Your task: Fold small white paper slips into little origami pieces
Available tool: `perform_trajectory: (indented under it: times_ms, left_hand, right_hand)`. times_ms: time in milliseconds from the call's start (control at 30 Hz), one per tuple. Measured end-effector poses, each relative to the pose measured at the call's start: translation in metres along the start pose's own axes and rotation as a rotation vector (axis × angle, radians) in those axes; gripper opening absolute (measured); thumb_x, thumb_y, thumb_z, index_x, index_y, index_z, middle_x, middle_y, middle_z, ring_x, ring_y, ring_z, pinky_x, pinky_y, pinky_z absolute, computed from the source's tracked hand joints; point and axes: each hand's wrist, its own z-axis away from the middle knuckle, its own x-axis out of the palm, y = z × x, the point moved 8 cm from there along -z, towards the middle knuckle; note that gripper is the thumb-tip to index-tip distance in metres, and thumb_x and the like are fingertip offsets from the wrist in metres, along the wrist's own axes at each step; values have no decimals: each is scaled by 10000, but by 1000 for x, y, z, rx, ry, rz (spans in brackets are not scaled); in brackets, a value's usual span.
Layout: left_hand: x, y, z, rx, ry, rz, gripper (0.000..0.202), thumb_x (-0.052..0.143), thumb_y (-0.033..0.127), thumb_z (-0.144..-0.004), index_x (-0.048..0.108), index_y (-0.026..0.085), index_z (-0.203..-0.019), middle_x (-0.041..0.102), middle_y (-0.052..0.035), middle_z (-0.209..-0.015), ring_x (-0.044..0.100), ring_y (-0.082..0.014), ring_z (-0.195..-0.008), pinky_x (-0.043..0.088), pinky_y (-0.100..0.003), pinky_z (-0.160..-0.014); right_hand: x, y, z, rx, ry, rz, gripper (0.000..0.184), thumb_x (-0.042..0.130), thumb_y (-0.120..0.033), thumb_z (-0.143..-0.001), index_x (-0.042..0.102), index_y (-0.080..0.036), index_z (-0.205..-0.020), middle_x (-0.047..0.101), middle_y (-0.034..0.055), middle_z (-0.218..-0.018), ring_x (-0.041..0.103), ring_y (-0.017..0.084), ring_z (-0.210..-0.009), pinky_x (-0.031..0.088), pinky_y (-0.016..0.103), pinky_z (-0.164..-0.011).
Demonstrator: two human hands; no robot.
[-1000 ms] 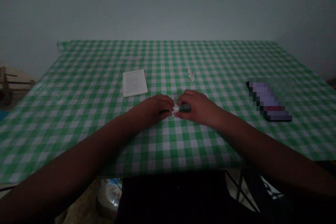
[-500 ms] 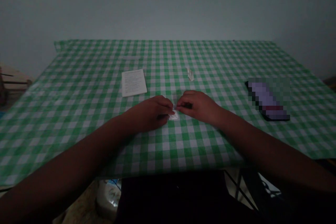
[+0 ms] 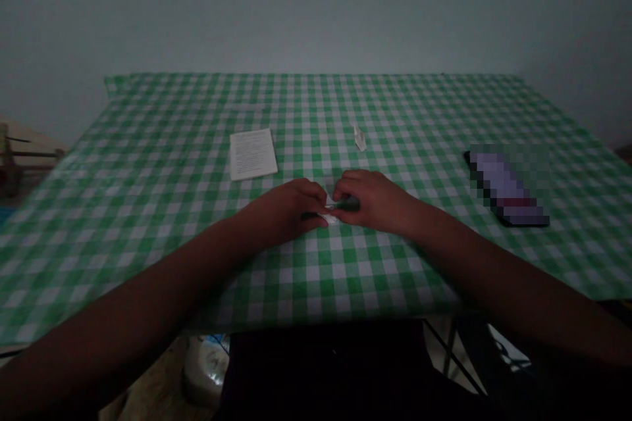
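Pale, smooth wall (image 3: 316,6) rises behind a gingham-covered bench (image 3: 419,105), its green-and-white checks lying flat across the top. Both hands meet near the middle of the cloth, fingers curled and pinching inward: the left hand (image 3: 284,207) and the right hand (image 3: 370,200) grip a small folded piece of white paper (image 3: 332,215) between their fingertips, with a dark green strip (image 3: 348,204) showing under the right fingers, its exact form lost in the dim light. Farther up the bench lies a small pointed paper fold (image 3: 360,139), white and creased, and to its left a flat rectangular printed card (image 3: 253,154). Off to the right sits a slim dark slab (image 3: 506,187), blurred by pixelation.
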Motion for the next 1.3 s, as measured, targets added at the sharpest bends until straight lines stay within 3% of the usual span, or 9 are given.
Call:
perform_trajectory:
  times_ms: [133,367,567,667,767,867,1000,1133,1300]
  left_hand:
    - [2,-2,0,6,-4,7,168,660,272,-936,764,232,-1061,700,-50,-1061,642,-188,-1016,498,-354,-971]
    - [2,-1,0,5,-2,-47,112,652,222,-903,709,183,-991,678,-76,-1073,617,-218,-1029,485,-384,-967]
    - [4,-2,-3,1,62,-113,130,684,282,-880,633,165,-899,649,-83,-1040,596,-234,-1003,479,-388,-912]
    - [4,-3,-4,-22,94,-75,133,694,242,-858,634,172,-953,631,-65,-997,589,-221,-979,479,-373,-889]
    - [2,-4,-5,-40,122,4,237,724,212,-826,625,186,-1040,597,-43,-998,580,-190,-935,487,-333,-838]
    - [-3,-10,-4,-88,164,96,216,722,186,-827,635,203,-1025,547,-2,-924,548,-131,-790,471,-273,-732]
    - [-15,-23,1,-178,334,263,151,744,228,-817,654,201,-935,534,13,-856,511,-110,-720,449,-256,-677]
    - [-20,-30,5,-272,490,550,230,794,282,-774,633,189,-910,558,8,-842,534,-124,-755,459,-265,-677]
    - [-16,-24,3,-284,518,859,248,827,249,-736,623,188,-863,490,56,-735,496,-83,-666,426,-219,-616]
  right_hand:
    - [-1,0,1,1,-36,-10,216,696,-400,-876,645,-212,-970,663,44,-969,618,217,-927,425,336,-808]
    - [-5,2,8,-16,-68,-124,482,843,-481,-717,652,-223,-1077,652,55,-1054,617,253,-998,455,396,-883]
    - [-8,1,7,4,-4,-155,198,731,-344,-863,675,-209,-996,655,43,-963,619,201,-905,469,345,-831]
    - [-6,-2,6,-14,10,-132,91,691,-259,-886,689,-199,-954,656,44,-929,623,196,-895,467,344,-831]
    - [-6,-3,5,-30,39,-147,53,663,-220,-897,688,-204,-941,660,40,-924,623,194,-906,468,353,-846]
    - [-8,-3,5,-32,72,-193,65,631,-190,-899,685,-211,-928,653,28,-896,616,183,-887,475,349,-833]
    - [-14,-1,6,18,161,-322,135,595,-141,-880,689,-219,-938,667,20,-901,620,163,-836,496,330,-784]
    - [-15,-1,7,110,244,-531,74,643,-239,-883,689,-219,-937,692,22,-924,641,168,-849,516,343,-796]
    - [-4,-6,6,173,200,-799,132,704,-303,-852,707,-225,-959,716,16,-937,661,177,-892,526,362,-845]
